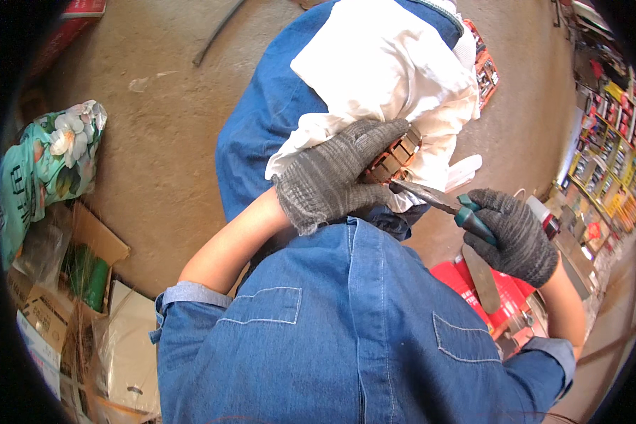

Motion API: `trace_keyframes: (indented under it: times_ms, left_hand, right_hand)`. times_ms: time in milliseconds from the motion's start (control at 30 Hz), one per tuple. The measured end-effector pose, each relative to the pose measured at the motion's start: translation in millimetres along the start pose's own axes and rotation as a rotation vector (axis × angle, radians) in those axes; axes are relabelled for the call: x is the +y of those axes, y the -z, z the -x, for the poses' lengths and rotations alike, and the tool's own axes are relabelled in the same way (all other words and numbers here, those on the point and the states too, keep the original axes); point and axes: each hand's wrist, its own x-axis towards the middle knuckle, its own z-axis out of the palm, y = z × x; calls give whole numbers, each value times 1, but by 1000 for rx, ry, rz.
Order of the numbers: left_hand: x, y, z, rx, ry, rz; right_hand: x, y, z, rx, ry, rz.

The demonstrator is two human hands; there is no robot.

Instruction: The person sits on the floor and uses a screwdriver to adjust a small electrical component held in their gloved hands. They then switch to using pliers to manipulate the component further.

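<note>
My gloved left hand (pixel 328 166) is wrapped round a ring-shaped motor core (pixel 394 161), which has brown metal segments and copper-orange edges. The core rests over my lap on a crumpled white cloth (pixel 374 56); my palm and fingers hide part of it. In my gloved right hand (pixel 519 237) is a pair of pliers (pixel 434 198) with teal and black handles. The jaws point left and reach the lower edge of the core, close to my left fingers. Whether they grip any part of it I cannot make out.
On the floor at left are a teal flowered bag (pixel 49 155) and an open cardboard box (pixel 99 233). An orange case of small metal parts (pixel 486 74) lies beyond my knees. Packaged goods fill a display (pixel 611 152) at right, and a red box (pixel 449 275) sits below my right hand.
</note>
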Motion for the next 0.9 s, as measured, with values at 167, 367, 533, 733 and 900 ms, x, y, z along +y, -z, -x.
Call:
trace_keyframes:
  times_ms: [167,367,533,733,900]
  left_hand:
    - [-2,-2,-3,-7,5,40]
    - [-6,-10,-1,64,20,-10]
    - [2,-15,-2,108,123,12]
    - [-1,-13,-6,118,243,164]
    - [-1,-15,-8,114,220,293]
  right_hand:
    - [27,-48,10,210,84,3]
    - [54,-123,-8,429,120,-256]
    - [45,-161,-16,669,39,-230]
    - [25,-155,-25,575,-64,-416]
    - [31,-156,-23,214,-165,-1233]
